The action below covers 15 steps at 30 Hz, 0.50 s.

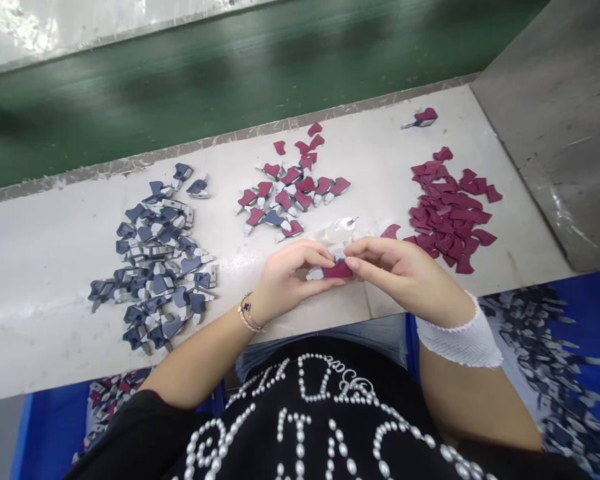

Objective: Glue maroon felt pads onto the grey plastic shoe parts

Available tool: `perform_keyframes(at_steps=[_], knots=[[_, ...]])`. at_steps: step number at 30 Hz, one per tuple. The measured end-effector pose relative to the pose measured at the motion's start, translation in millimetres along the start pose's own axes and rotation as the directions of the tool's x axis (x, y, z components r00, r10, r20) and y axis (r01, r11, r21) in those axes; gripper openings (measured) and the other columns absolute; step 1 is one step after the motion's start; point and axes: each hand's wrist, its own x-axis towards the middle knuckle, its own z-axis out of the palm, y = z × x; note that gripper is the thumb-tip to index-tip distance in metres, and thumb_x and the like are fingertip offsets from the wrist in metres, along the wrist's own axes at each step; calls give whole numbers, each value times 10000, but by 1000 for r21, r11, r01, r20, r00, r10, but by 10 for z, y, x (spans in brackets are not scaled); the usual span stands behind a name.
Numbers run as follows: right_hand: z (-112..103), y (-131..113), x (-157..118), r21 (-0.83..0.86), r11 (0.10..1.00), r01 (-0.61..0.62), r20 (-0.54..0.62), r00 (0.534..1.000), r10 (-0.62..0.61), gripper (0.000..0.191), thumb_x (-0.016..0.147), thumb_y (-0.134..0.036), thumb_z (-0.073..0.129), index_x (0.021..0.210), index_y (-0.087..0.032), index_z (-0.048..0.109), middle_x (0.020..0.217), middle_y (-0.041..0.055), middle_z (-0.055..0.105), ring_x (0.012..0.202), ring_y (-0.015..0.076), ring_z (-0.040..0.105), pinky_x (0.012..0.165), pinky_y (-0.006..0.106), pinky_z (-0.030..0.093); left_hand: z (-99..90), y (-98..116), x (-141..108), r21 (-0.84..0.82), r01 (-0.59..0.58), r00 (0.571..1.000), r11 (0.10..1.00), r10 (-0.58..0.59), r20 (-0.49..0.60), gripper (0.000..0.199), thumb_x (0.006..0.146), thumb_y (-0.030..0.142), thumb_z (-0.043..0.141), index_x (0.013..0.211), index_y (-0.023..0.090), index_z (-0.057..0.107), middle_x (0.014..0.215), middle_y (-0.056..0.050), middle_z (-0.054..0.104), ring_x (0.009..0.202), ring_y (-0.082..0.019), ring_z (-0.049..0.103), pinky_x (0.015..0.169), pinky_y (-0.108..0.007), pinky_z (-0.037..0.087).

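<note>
My left hand and my right hand meet over the front of the white work surface. Between their fingertips they grip a small grey shoe-like piece with a maroon fabric patch on it. To the left lies a heap of dark blue-grey pieces with pale tips. A loose pile of maroon cut patches lies to the right. Maroon-topped pieces are spread behind my hands. A small clear squeeze bottle lies just beyond my fingers.
A green conveyor belt runs along the far side of the surface. A grey panel stands at the right. Blue bins holding more pieces sit low on both sides of my body.
</note>
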Motion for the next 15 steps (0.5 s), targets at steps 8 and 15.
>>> perform_keyframes(at_steps=[8,15], knots=[[69,-20,-1,-185,981,59,-98,992,-78,231,952,-425,569,961,-233,699,959,43,757,875,223,698,758,327,541,-24,-14,10,19,-2,1000,1000,2,-24,255,735,270,837,909,199,665,900,-34,730,847,-141,710,780,-290,617],[64,-25,6,-205,976,72,-70,994,-88,294,954,-398,581,1169,-220,672,1009,45,761,914,223,713,786,333,558,-66,-6,40,26,-10,1000,1000,11,-24,252,732,247,840,895,185,658,892,-39,725,842,-141,713,788,-285,620]])
